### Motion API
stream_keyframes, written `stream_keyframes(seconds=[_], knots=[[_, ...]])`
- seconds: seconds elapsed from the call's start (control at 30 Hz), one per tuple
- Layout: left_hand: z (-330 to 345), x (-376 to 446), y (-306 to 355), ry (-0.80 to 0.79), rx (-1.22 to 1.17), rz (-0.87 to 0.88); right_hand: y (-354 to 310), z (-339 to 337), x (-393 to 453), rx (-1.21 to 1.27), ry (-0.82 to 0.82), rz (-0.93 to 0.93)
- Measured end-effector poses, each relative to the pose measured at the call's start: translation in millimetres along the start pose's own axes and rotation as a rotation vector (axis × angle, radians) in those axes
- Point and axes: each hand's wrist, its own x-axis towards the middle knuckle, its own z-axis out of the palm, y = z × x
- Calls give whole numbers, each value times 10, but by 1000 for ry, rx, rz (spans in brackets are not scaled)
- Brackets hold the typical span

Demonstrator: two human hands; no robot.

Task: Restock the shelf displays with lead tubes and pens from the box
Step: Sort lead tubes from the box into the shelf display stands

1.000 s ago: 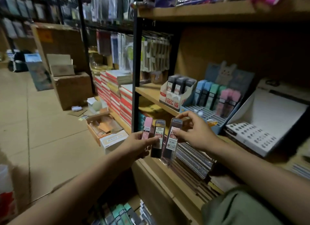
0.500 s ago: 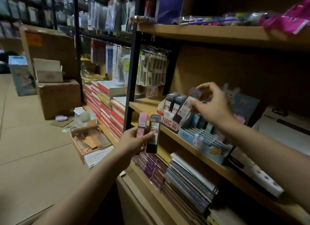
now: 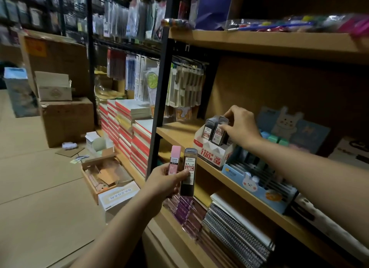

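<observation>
My left hand point(image 3: 164, 180) holds two lead tubes upright in front of the shelf: a pink lead tube point(image 3: 175, 160) and a dark lead tube point(image 3: 188, 171) with a white and red label. My right hand point(image 3: 238, 126) reaches over the white and red display box point(image 3: 211, 155) on the middle shelf. Its fingers pinch a dark lead tube point(image 3: 219, 132) that stands in the box beside another dark tube point(image 3: 208, 129). To the right stands a blue rabbit display point(image 3: 257, 184) with pastel tubes point(image 3: 273, 138) behind my right forearm.
The wooden shelf board point(image 3: 179, 133) carries both displays. Spiral notebooks point(image 3: 235, 229) and purple packs point(image 3: 184, 209) lie on the shelf below. An open cardboard box point(image 3: 103, 172) and a white box point(image 3: 117, 195) sit on the floor by stacked red and white books point(image 3: 129, 132). Large cartons point(image 3: 65, 120) stand at the left.
My right hand carried a dark tube up from beside my left hand to the white and red display box and now sets it among the tubes there. My left hand keeps two tubes.
</observation>
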Motion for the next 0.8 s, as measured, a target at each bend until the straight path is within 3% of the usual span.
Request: stream_keyframes(seconds=[0.23,0.4,0.53,0.73,0.8], knots=[[21,-5,0,-11,4,-23,-27,118,-26,-195,-84,27],[37,-13,3,-19,0,8,-123,-89,-166,221,-10,105],[126,-57,37,-83,17,39,-172,-125,-730,486,-386,150],[276,-157,70,-227,17,32,-228,-199,-1024,533,-444,153],[284,-180,84,-220,-23,37,-202,-331,-868,447,-330,97]])
